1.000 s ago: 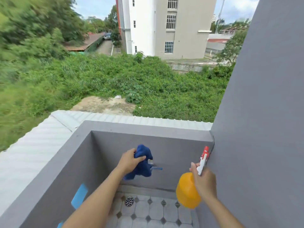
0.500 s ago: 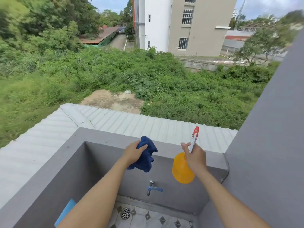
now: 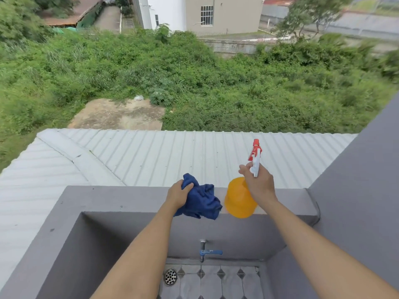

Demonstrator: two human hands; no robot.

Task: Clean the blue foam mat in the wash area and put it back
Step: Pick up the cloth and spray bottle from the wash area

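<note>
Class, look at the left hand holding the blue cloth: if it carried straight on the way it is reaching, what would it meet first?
Most likely the flat top of the grey ledge: the left hand holds the blue cloth just over it. Beyond lies the corrugated roof. Depth is unclear.

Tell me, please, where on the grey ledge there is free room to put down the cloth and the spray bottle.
The ledge is bare left of the left hand, to the corner. A shorter bare strip runs from the orange spray bottle to the grey wall. The middle is crowded: blue cloth, bottle and right hand.
</note>
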